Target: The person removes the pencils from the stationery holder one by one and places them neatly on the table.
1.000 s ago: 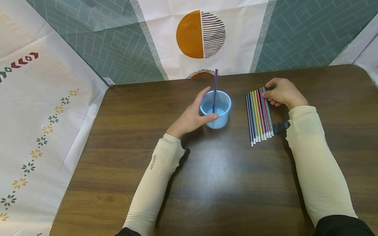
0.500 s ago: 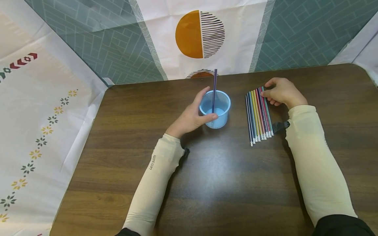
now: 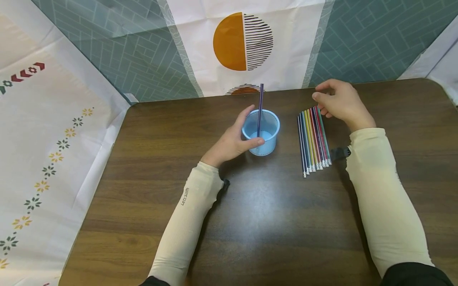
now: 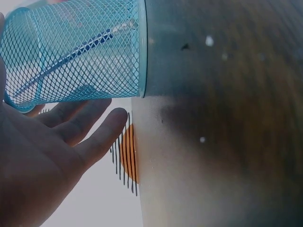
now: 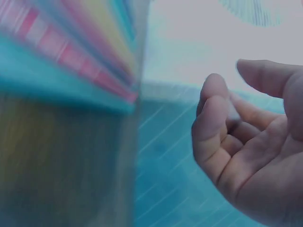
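A light blue mesh pencil cup [image 3: 270, 140] stands upright on the table, with one dark purple-blue pencil [image 3: 261, 105] leaning inside it. Around the cup's left side my left hand [image 3: 229, 145] holds it, thumb in front and index finger by the far rim. The left wrist view shows the pencil's silver end near the cup's base. To the right lies a row of several coloured pencils [image 3: 313, 139], side by side, silver ends towards me. Just beyond their far ends, my right hand [image 3: 341, 102] hovers with loosely curled fingers and nothing in them; the right wrist view shows it apart from the pencils.
The brown wooden table [image 3: 250, 222] ends at a far edge close behind the cup and the right hand. Behind it hangs a patterned cloth [image 3: 293, 47]. Another printed cloth [image 3: 46, 151] covers the left side. A dark strap piece [image 3: 340, 153] sticks out at the right wrist.
My right hand has let go of the teal pencil at the row's right end and lifted up and away, past the far ends. The left hand, cup and pencils stay put.
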`<state>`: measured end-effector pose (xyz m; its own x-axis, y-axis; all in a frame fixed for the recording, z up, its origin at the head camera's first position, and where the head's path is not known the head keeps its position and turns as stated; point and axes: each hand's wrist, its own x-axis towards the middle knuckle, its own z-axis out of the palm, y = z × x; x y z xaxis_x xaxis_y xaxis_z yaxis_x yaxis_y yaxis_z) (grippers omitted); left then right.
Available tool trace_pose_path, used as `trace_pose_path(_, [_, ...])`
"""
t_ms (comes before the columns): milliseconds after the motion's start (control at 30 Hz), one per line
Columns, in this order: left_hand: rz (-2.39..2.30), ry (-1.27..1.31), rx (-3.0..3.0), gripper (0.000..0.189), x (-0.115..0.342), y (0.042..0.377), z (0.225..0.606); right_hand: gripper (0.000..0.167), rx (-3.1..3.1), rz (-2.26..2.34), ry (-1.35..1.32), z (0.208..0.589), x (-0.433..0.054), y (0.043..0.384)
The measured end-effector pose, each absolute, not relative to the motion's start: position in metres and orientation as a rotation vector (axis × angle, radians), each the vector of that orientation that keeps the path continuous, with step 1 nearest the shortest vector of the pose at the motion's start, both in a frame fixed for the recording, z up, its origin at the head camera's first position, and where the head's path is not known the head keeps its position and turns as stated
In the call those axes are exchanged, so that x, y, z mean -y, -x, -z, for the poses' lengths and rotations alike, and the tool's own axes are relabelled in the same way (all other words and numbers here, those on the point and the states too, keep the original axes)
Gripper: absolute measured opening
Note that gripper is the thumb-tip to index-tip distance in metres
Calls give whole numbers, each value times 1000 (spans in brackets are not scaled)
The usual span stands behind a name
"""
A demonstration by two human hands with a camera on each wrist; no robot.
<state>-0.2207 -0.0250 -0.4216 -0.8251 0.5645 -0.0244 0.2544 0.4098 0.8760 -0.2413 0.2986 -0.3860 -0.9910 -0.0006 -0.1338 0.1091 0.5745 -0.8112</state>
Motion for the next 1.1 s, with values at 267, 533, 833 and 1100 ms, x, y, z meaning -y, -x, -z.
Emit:
trace_pose_path(267, [-1363,-710,-2367,98,25,221,421,40,-2662,1567,103,375,-253,231])
trace_pose_path(533, [-1363,-747,-2360,97,26,221,422,56,-2604,1602,194,384,-221,229])
trace_pose_path(833, [-1363,-800,-2337,98,27,222,422,53,-2650,1527,244,393,-201,227])
trace_pose_path(1100, [-1360,-784,-2315,98,28,222,422,48,-2692,1467,195,396,-197,225])
